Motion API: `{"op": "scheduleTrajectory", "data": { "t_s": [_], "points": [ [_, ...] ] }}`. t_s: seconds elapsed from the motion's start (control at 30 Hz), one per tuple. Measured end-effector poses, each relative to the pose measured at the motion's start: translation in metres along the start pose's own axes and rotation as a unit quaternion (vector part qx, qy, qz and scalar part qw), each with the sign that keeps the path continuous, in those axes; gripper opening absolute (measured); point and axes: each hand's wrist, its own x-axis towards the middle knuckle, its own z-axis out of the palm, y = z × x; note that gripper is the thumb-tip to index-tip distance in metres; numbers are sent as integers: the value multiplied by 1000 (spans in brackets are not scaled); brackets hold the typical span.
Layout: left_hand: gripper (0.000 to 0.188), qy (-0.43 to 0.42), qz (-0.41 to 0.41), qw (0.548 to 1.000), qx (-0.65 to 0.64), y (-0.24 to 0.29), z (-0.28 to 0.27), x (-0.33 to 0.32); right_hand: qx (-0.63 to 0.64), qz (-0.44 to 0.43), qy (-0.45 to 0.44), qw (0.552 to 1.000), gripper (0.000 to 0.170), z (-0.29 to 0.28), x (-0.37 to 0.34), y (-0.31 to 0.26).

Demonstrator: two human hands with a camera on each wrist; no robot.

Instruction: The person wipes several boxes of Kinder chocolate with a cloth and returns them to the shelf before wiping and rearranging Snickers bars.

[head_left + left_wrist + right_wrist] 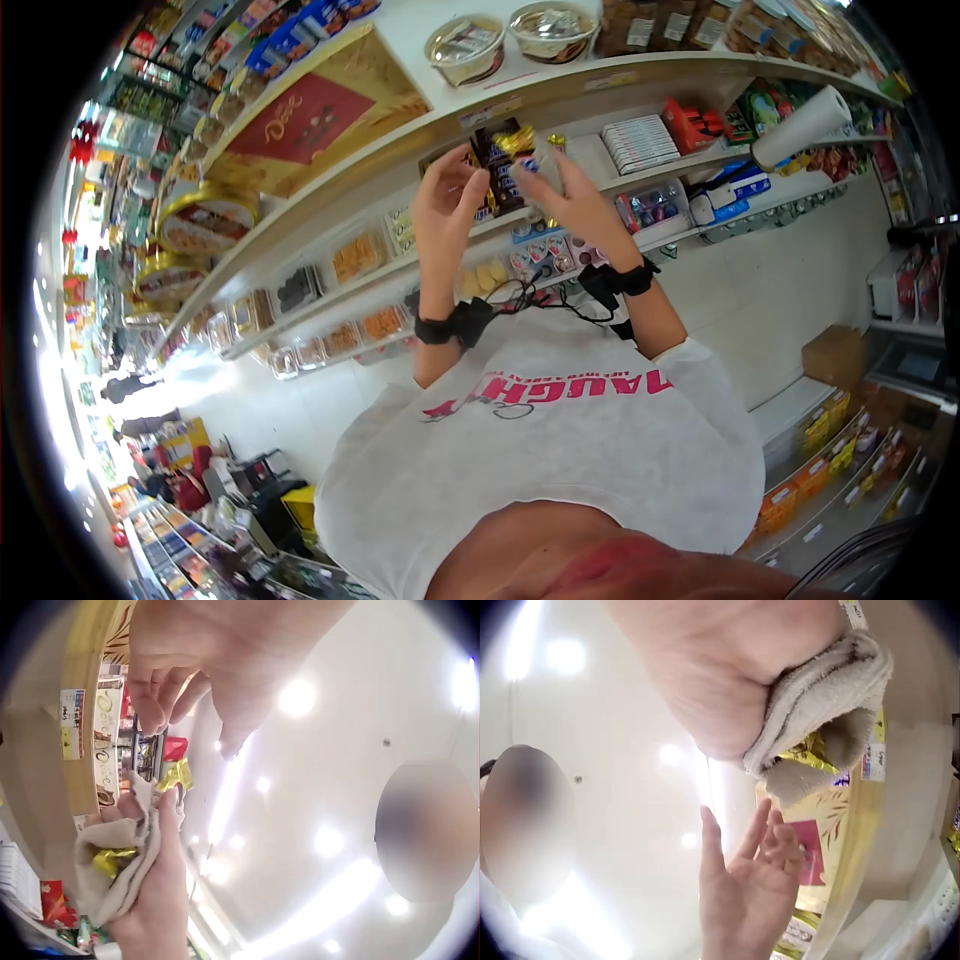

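Note:
My right hand (585,212) grips a folded beige cloth (817,705). Shiny gold-wrapped pieces (115,862) show in the cloth's folds, and a gold wrapper (177,775) sticks out past the thumb. Across from it, my left hand (445,208) is raised with its fingers loosely bent and holds nothing. In the right wrist view the left hand (751,904) has its palm and spread fingers showing below the cloth. Dark chocolate boxes (492,165) stand on the shelf behind both hands in the head view.
A shelf edge (400,138) runs above the hands, with round tubs (465,50) and a large gold Dove box (310,125) on top. Clear food boxes (357,256) line the lower shelves. To the right are white packs (638,143) and a white roll (802,125).

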Motion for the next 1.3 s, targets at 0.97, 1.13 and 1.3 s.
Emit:
{"op": "scheduleTrajectory", "data": {
  "t_s": [0.97, 1.13, 1.3],
  "points": [
    [27, 134, -192, 909, -345, -58, -68, -27, -30, 115, -42, 992, 37, 89, -25, 20],
    [32, 51, -157, 945, -282, -68, -70, -33, -50, 88, -23, 995, 38, 95, -24, 36],
    [32, 142, -94, 930, -326, -53, -73, -26, 53, 279, 172, 943, 46, 63, -8, 29]
  ]
}}
